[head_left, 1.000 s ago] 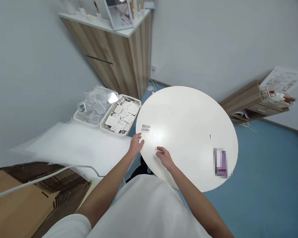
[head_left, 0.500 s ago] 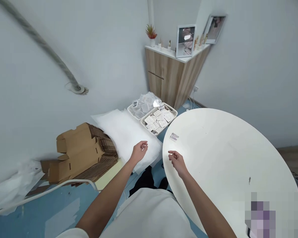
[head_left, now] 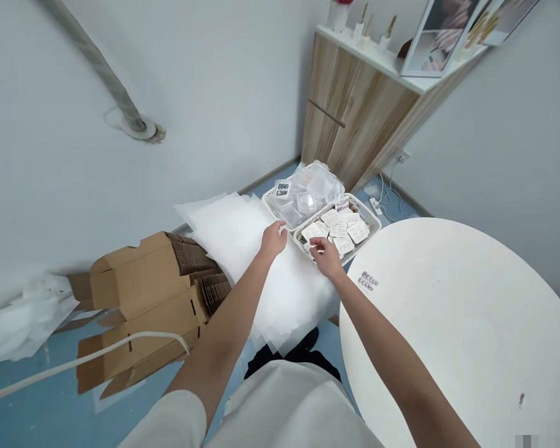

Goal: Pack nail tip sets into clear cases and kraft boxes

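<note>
Two white mesh baskets stand side by side on the floor past a stack of white foam sheets (head_left: 238, 239). The left basket (head_left: 273, 200) holds clear plastic cases, the right basket (head_left: 373, 221) several small white cards. My left hand (head_left: 273, 239) hovers over the foam by the left basket's near corner, fingers loosely apart and holding nothing. My right hand (head_left: 327, 256) is at the near edge of the right basket, thumb and fingers pinched on a white card (head_left: 313, 232) there. A small card with dark dots (head_left: 368, 281) lies on the round white table (head_left: 457, 323), just right of my right wrist.
Flattened cardboard boxes (head_left: 140, 283) are piled at the left with a white cable (head_left: 98, 354) across them. A wooden cabinet (head_left: 354, 118) with framed pictures stands in the corner. A grey pipe (head_left: 98, 68) runs into the wall. Crumpled white wrapping (head_left: 23, 317) lies at far left.
The view has swung left and down toward the baskets. Both hands have left the table edge and reached forward, the right into the card basket, the left beside the other basket.
</note>
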The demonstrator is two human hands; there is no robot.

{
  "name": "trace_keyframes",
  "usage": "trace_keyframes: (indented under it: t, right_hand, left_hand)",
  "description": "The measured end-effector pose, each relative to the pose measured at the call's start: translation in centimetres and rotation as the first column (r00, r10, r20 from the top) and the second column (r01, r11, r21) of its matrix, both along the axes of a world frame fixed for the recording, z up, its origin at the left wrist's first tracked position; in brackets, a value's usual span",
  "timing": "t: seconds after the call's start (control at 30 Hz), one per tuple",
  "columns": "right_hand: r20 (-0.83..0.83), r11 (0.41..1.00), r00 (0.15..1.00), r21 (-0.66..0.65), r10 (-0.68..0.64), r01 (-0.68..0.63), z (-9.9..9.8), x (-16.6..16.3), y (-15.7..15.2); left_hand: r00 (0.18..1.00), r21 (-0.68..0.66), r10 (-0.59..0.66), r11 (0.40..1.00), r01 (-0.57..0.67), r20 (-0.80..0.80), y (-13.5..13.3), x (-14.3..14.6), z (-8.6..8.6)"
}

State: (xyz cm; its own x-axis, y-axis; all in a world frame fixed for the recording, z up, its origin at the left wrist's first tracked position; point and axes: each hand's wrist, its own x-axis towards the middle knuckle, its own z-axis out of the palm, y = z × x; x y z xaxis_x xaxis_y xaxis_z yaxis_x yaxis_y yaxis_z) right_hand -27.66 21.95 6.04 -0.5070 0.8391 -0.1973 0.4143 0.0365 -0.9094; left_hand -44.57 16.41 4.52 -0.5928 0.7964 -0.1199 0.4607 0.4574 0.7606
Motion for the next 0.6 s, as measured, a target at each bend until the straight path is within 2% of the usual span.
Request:
trace_keyframes:
  t: [0.07,0.17,0.3,0.37,0.43,0.53,0.6]
  right_hand:
    - [0.034,0.996,0.999,0.086,-0.033,0.030,-0.7,-1.8,1.5]
    - [0.087,0.974,0.996,0.225,-0.027,0.007,-1.7,-3.8,3.6]
    - [0.287,0.910,0.955,0.372,0.073,-0.181,-2.9,-6.2,5.3]
    - [0.395,0.872,0.910,0.392,0.127,-0.292,-3.3,-7.3,5.6]
    - [0.509,0.855,0.853,0.384,0.119,-0.348,-3.5,-8.4,5.5]
    - [0.632,0.860,0.771,0.347,0.081,-0.375,-3.7,-9.5,5.3]
    - [0.658,0.872,0.750,0.324,0.071,-0.367,-3.8,-9.9,5.2]
  left_hand:
    - [0.994,-0.023,-0.044,0.999,0.042,-0.099,1.6,-1.6,-0.8]
    - [0.976,-0.097,-0.098,0.992,0.081,-0.193,3.2,-3.3,-2.0]
    - [0.957,-0.223,-0.166,0.968,0.113,-0.237,4.7,-4.2,-3.0]
    - [0.949,-0.256,-0.183,0.960,0.117,-0.255,5.1,-4.4,-3.1]
    - [0.945,-0.274,-0.188,0.955,0.113,-0.266,5.4,-4.6,-3.1]
    - [0.948,-0.294,-0.200,0.948,0.124,-0.247,5.5,-4.9,-2.8]
    - [0.955,-0.302,-0.212,0.943,0.144,-0.207,5.4,-5.1,-2.8]
